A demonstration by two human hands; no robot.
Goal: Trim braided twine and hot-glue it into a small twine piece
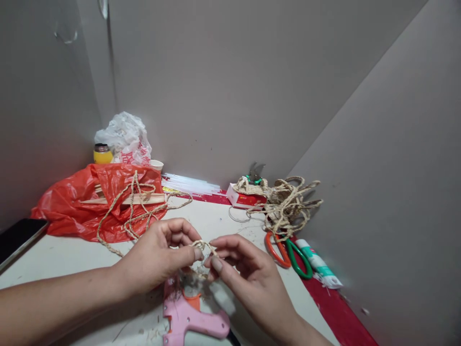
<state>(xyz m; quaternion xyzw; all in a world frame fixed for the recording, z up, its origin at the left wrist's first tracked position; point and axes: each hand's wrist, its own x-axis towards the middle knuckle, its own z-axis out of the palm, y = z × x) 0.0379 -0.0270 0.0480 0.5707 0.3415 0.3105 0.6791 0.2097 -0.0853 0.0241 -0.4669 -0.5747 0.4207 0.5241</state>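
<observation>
Between my hands is a loop of braided straw cord (203,244), held just above the table. My left hand (169,250) pinches its left side between thumb and fingers. On the right side of the loop, my right hand (241,264) grips the cord with thumb and fingertips. Right below my hands lies a pink hot glue gun (201,322) with an orange trigger, partly hidden by my left hand. A long length of the same kind of cord (133,202) trails over the red plastic bag behind my left hand; whether it joins the held loop is hidden.
Wooden strips lie on the red plastic bag (68,206) at the left, near a phone (21,238). Clear glue sticks (190,184) rest along the back wall. At right are a cord bundle (288,202), scissors with orange and green handles (300,259) and a white-and-teal tube (319,264).
</observation>
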